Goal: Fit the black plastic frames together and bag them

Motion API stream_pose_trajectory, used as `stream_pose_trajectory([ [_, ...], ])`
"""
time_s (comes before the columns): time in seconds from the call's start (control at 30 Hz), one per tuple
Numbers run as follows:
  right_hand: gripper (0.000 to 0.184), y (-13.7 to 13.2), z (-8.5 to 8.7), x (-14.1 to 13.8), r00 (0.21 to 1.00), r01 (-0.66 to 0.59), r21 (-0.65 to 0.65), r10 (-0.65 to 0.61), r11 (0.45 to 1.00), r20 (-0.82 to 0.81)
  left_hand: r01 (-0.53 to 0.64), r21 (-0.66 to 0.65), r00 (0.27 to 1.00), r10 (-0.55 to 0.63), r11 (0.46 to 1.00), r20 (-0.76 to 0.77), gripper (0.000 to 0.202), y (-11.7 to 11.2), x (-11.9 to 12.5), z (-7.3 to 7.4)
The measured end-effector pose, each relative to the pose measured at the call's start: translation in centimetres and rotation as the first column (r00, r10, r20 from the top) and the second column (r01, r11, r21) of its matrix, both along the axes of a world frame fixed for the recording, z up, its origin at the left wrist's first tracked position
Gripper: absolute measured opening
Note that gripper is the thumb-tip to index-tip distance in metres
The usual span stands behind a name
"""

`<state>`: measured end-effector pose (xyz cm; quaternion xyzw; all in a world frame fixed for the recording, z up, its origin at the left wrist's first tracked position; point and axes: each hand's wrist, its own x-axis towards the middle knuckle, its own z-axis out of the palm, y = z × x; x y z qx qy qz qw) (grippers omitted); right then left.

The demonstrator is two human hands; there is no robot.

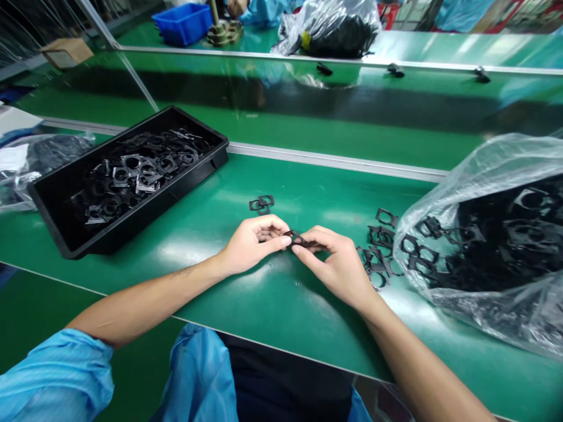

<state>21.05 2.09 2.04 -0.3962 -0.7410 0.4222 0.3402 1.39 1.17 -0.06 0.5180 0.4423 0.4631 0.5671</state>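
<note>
Between my two hands is a small black plastic frame [296, 238], pinched at its left end by my left hand [255, 241] and at its right by my right hand [332, 258]. Fingers partly cover it, so I cannot tell whether it is one piece or two. Just beyond my left hand lie several similar black frames [263, 204], overlapping on the green table [211, 310]. To the right of my right hand is a loose scatter of black frames [382, 236], some piled on one another.
A long black tray [145, 228] with many black frames stands at the left. On the right, a clear plastic bag [479, 310] full of such frames lies with its mouth toward me. Behind a metal rail [334, 158] runs a green belt-like surface [281, 126] with small black parts farther back.
</note>
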Motion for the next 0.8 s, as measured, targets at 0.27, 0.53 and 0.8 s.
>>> stream_pose_trajectory([
  [0.27, 0.011, 0.01, -0.08, 0.04, 1.0, 0.013, -0.022, -0.013, 1.0, -0.007, 0.015, 0.024, 1.0, -0.015, 1.0, 0.008, 0.034, 0.04, 0.03, 0.03],
  [0.53, 0.011, -0.05, 0.03, 0.02, 1.0, 0.014, -0.016, -0.014, 1.0, -0.017, 0.009, 0.005, 1.0, -0.009, 1.0, 0.014, 0.034, 0.02, 0.07, 0.01],
  [0.8, 0.013, -0.08, 0.0, 0.04, 1.0, 0.011, 0.018, -0.011, 1.0, 0.002, 0.012, -0.009, 1.0, -0.011, 1.0, 0.014, 0.033, 0.0, -0.08, -0.04],
])
